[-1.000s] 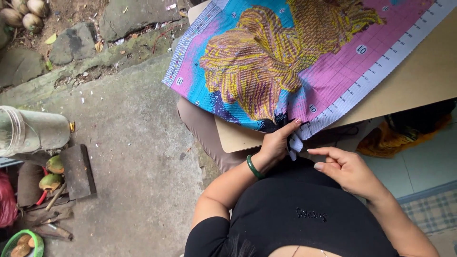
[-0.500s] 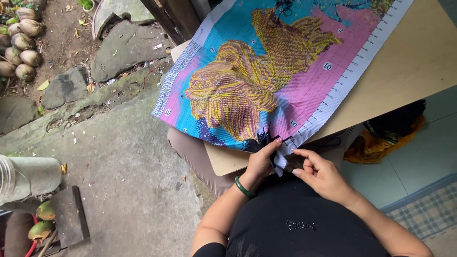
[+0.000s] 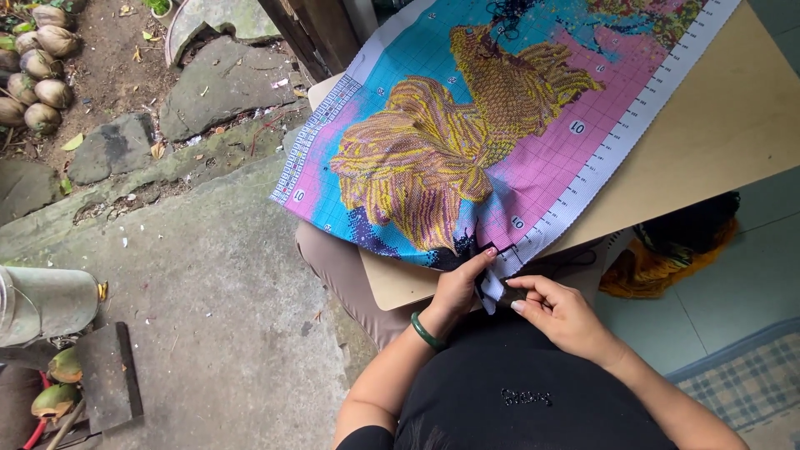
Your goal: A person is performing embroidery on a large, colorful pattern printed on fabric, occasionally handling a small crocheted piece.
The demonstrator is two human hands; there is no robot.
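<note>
Head view. The canvas (image 3: 467, 142), a gridded needlework sheet in blue, pink and yellow with a white ruled border, lies spread over a tan board (image 3: 708, 142) resting on the person's lap. Its near corner hangs over the board's front edge.

The left hand (image 3: 458, 287) grips this near corner: thumb on top, fingers curled below, closed on the fabric. A green bangle (image 3: 426, 332) sits on the left wrist. The right hand (image 3: 562, 312) is just beside it, fingers bent inward and pinching a small dark item against the canvas edge; what the item is cannot be told. The two hands nearly touch at the corner.

Surroundings. A dark and orange cloth bundle (image 3: 675, 246) lies under the board on the right, partly hidden by it. A checked mat (image 3: 750, 379) covers the floor at lower right. A grey concrete slab (image 3: 208, 292) fills the left centre, with flat stones (image 3: 225, 79) above it. A heap of brown coconuts (image 3: 33, 58) sits at the top left corner. A pale metal can (image 3: 46, 300) lies at the left edge, with a dark wooden block (image 3: 108, 375) and green coconuts (image 3: 58, 392) below it.

Markings. Small round white number tags are scattered over the canvas grid. A colour key strip runs along its far left edge (image 3: 321, 125).
</note>
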